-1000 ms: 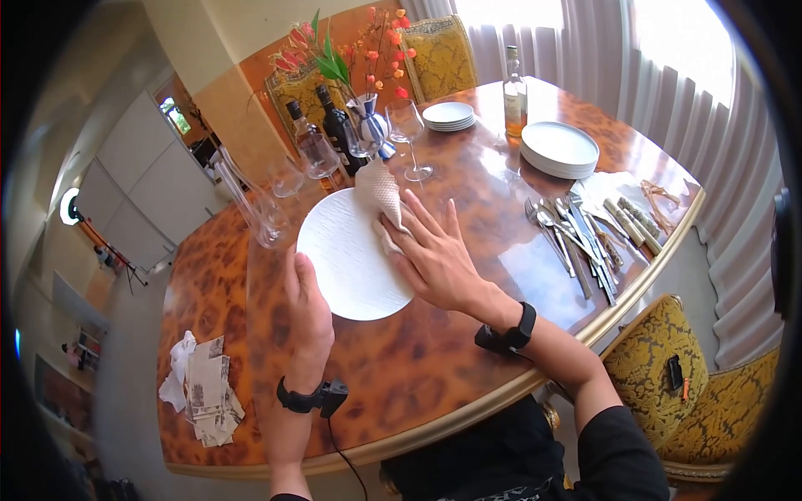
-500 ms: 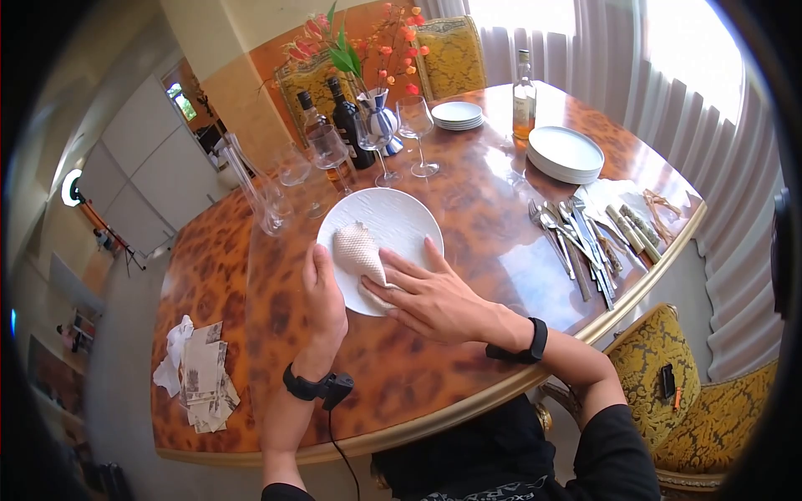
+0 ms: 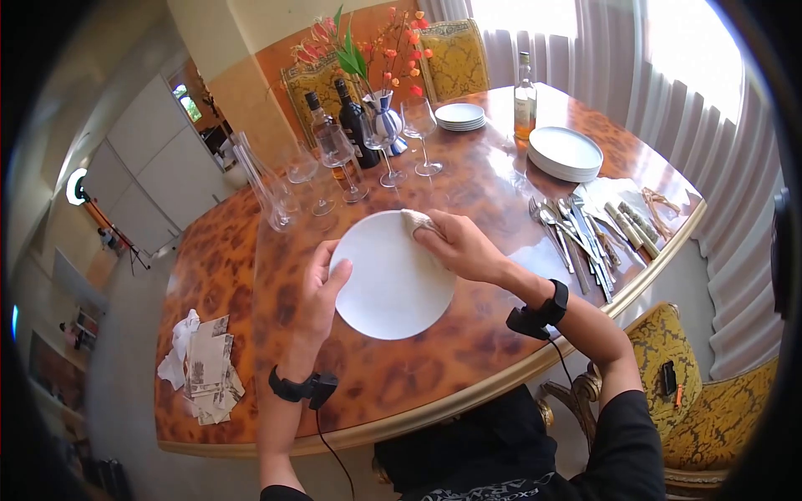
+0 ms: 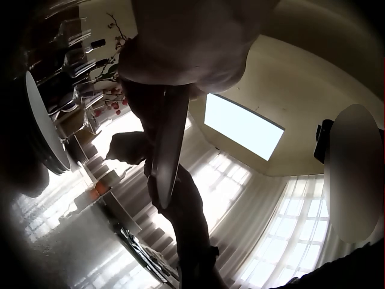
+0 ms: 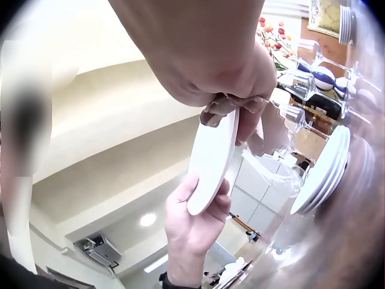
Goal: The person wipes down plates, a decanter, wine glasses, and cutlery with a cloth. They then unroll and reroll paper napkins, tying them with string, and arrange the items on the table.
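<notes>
A round white plate [image 3: 393, 280] is held up over the table, its smooth-looking face toward the head view. My left hand [image 3: 317, 288] grips its left rim, thumb on the near face and fingers behind. At the upper right rim, my right hand [image 3: 459, 246] pinches a beige textured cloth [image 3: 415, 221] folded over the edge. The right wrist view shows the plate [image 5: 213, 159] nearly edge-on between both hands, with the cloth [image 5: 219, 111] bunched under the right fingers. A stack of white plates [image 5: 325, 174] stands on the table below, hidden in the head view.
Several wine glasses [image 3: 337, 150], dark bottles [image 3: 352, 125] and a flower vase [image 3: 383, 117] stand behind the plate. Two plate stacks [image 3: 565, 150], an amber bottle [image 3: 525, 104] and cutlery [image 3: 576, 238] are to the right. Papers [image 3: 209, 371] lie at left.
The right hand went from pressing the cloth flat across the plate's face to pinching it at the upper right rim. The plate's visible face was textured and now looks smooth.
</notes>
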The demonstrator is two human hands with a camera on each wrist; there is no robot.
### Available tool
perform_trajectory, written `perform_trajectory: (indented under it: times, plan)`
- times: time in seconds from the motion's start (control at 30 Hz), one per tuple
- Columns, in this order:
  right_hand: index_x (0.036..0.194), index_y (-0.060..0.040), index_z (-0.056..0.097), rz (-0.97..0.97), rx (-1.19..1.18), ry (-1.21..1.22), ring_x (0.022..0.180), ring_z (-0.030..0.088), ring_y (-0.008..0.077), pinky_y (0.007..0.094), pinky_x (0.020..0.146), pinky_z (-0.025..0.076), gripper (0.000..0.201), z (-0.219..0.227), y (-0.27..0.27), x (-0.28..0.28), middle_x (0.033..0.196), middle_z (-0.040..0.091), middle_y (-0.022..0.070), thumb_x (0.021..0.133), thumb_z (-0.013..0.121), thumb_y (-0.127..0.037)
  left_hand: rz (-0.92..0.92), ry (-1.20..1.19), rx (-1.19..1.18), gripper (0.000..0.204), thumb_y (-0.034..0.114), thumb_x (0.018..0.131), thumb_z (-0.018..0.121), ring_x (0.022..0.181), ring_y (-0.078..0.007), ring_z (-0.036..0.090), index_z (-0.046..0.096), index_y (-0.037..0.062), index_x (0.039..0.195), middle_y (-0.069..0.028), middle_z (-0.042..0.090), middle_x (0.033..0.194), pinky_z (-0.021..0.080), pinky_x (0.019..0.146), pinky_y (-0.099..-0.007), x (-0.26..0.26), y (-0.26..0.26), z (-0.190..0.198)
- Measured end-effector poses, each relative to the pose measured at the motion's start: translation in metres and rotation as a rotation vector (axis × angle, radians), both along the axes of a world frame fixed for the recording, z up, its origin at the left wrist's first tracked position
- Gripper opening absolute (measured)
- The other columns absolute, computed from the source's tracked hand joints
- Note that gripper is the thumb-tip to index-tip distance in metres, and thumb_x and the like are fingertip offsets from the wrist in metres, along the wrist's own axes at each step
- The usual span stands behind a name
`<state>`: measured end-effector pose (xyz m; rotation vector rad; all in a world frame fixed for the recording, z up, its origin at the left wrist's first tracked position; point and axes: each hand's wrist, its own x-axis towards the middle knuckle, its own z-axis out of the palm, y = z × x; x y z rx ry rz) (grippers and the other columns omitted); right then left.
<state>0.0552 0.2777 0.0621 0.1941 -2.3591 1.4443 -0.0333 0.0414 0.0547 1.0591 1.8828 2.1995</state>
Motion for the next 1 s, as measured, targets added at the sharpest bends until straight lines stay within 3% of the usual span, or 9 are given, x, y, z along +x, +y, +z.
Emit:
perform_trajectory:
  times: [0.07,0.13,0.33,0.43,0.57,0.67,0.8,0.87,1.0]
  plan:
    - [0.097,0.004,0.055,0.089,0.179,0.113,0.057,0.06,0.0334,0.0403,0.056,0.047,0.025,0.001,-0.009,0.0,0.066,0.059,0.0196,0.097,0.055,-0.021,-0.199,0.089,-0.429,0.028,0.02,0.1,0.054,0.096,-0.0106,0.057,0.056,-0.0021,0.116,-0.0079,0.063,0.105,0.046,0.086,-0.0281,-0.009,-0.009,0.011]
    - [0.089,0.0033,0.052,-0.075,0.167,0.383,0.056,0.055,0.0343,0.04,0.055,0.043,0.024,-0.013,-0.02,-0.012,0.065,0.055,0.0212,0.096,0.056,-0.019,-0.052,0.183,-0.348,0.025,0.019,0.1,0.052,0.092,-0.0119,0.058,0.059,-0.002,0.111,-0.0066,0.064,0.1,0.047,0.085,-0.0295,0.008,-0.002,0.006]
    - [0.105,-0.0023,0.053,0.068,-0.471,-0.173,0.056,0.051,0.0055,0.0243,0.049,0.043,0.025,-0.025,-0.044,0.013,0.07,0.053,-0.0007,0.102,0.048,-0.027,0.347,0.042,0.041,0.028,0.019,0.102,0.049,0.097,-0.014,0.057,0.054,-0.0037,0.118,-0.0082,0.062,0.108,0.046,0.088,-0.0305,0.022,-0.011,-0.029]
    - [0.102,0.0056,0.053,0.019,-0.302,-0.185,0.064,0.06,0.0171,0.0345,0.06,0.05,0.031,-0.031,-0.035,0.017,0.077,0.062,0.0103,0.1,0.05,-0.025,0.365,-0.033,0.023,0.03,0.019,0.102,0.049,0.101,-0.0136,0.056,0.052,-0.0032,0.122,-0.0083,0.061,0.111,0.046,0.09,-0.0299,0.023,-0.017,-0.039]
    - [0.091,0.0057,0.051,0.117,-0.034,-0.108,0.066,0.067,0.029,0.0409,0.061,0.051,0.034,-0.016,-0.011,0.018,0.072,0.064,0.0202,0.099,0.053,-0.027,0.033,-0.071,-0.18,0.03,0.021,0.1,0.054,0.096,-0.0116,0.057,0.057,-0.0035,0.117,-0.0066,0.063,0.105,0.047,0.086,-0.0289,0.029,-0.028,-0.028]
    - [0.089,0.0056,0.051,0.116,0.159,-0.071,0.064,0.067,0.0285,0.0408,0.06,0.05,0.035,-0.019,-0.018,0.018,0.069,0.063,0.0186,0.098,0.053,-0.028,0.011,0.007,-0.319,0.033,0.024,0.098,0.059,0.091,-0.011,0.058,0.06,-0.005,0.114,-0.0061,0.065,0.099,0.048,0.083,-0.0285,0.033,-0.028,-0.024]
    - [0.094,0.0044,0.053,0.052,-0.123,-0.211,0.059,0.063,0.0214,0.0394,0.058,0.049,0.032,-0.024,-0.026,0.015,0.066,0.062,0.0114,0.099,0.051,-0.027,0.249,0.03,-0.208,0.034,0.023,0.1,0.055,0.096,-0.0129,0.058,0.056,-0.0054,0.119,-0.0075,0.064,0.106,0.047,0.087,-0.0297,0.042,-0.025,-0.031]
    - [0.094,0.0036,0.053,0.112,-0.266,-0.324,0.062,0.063,0.0204,0.0389,0.059,0.05,0.031,-0.037,-0.041,0.022,0.068,0.063,0.0086,0.099,0.049,-0.026,0.349,-0.175,0.124,0.034,0.019,0.1,0.055,0.102,-0.0137,0.058,0.053,-0.0043,0.124,-0.0098,0.062,0.116,0.047,0.09,-0.0308,0.037,-0.022,-0.044]
    - [0.094,0.0049,0.054,0.028,-0.365,-0.002,0.067,0.064,0.0254,0.0424,0.064,0.05,0.033,-0.072,-0.049,0.009,0.07,0.064,0.0114,0.1,0.048,-0.027,0.296,-0.183,0.056,0.037,0.018,0.1,0.054,0.113,-0.0151,0.054,0.049,-0.0042,0.13,-0.012,0.058,0.124,0.044,0.096,-0.0329,0.038,-0.028,-0.067]
